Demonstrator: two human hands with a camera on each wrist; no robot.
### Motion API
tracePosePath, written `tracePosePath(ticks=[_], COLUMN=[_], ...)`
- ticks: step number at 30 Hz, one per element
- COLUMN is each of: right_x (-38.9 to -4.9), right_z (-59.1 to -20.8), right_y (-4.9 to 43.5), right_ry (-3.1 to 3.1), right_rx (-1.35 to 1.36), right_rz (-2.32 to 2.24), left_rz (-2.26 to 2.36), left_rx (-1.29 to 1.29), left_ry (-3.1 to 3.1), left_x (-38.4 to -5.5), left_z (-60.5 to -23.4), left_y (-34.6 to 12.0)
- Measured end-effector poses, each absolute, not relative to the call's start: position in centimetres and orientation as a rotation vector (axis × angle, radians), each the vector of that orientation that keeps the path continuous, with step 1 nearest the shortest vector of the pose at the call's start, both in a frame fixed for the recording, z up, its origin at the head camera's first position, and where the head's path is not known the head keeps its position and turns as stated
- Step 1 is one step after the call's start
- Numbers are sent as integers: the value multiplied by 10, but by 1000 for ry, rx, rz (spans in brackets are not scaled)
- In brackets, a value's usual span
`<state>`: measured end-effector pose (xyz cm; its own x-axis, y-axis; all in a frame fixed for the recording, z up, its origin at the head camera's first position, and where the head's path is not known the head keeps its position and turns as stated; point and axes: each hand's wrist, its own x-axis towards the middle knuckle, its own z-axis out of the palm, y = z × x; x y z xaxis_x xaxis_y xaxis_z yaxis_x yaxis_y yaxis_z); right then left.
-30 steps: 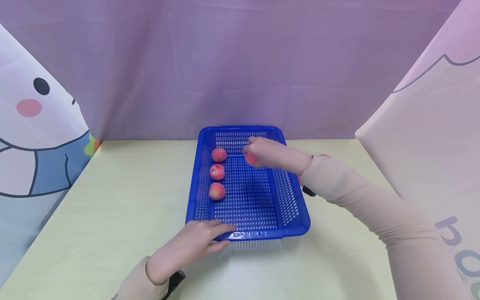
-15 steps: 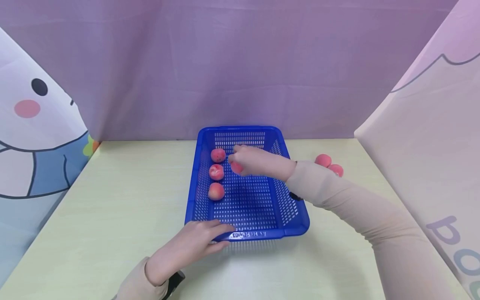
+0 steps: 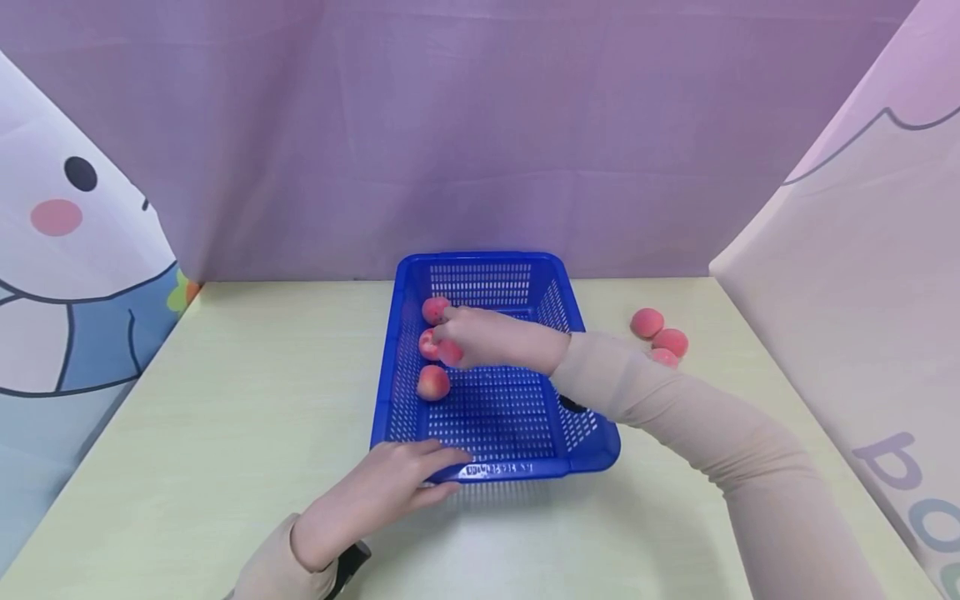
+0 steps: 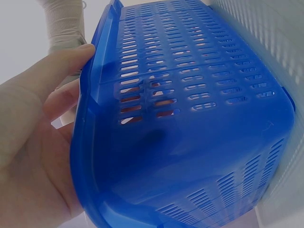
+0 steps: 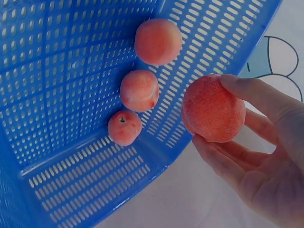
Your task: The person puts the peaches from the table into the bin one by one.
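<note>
In the head view, a blue basket [image 3: 517, 472] is seen on a pale table [image 3: 262, 375], set in front of a purple cloth [image 3: 525, 125]. The near rim of the basket is gripped by the left hand [image 3: 401, 471], with the fingers laid over the edge and the thumb kept outside. A held peach [image 3: 450, 353] is gripped by the right hand [image 3: 487, 335] inside the outline of the basket, toward its left side; the middle peach [image 3: 426, 344] of a row of three is partly covered by it. The row is completed by a far peach [image 3: 435, 310] and a near peach [image 3: 433, 384], both placed along the left wall. To the right of the basket, three loose peaches [image 3: 671, 342] are grouped on the table, one partly hidden by the sleeve [image 3: 697, 417]. In the left wrist view, the slotted outer side of the basket is shown, its rim clasped between thumb and fingers. In the right wrist view, the held peach is pinched between thumb and fingers — well clear of the row of three, which is seen resting in the basket beside the slotted wall.
</note>
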<state>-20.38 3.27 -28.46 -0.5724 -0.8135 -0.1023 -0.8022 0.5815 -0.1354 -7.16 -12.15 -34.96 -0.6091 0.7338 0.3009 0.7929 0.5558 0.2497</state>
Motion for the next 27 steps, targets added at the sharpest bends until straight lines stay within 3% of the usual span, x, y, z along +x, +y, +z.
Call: tracePosePath(ticks=[27], right_x=[-189], right_z=[-314], right_y=[13], right_ry=[2555], right_rx=[-1503], right_rz=[-66], left_rz=[-555], left_rx=[-1303], left_ry=[-2630], left_x=[-71], left_z=[-348], left_y=[-122])
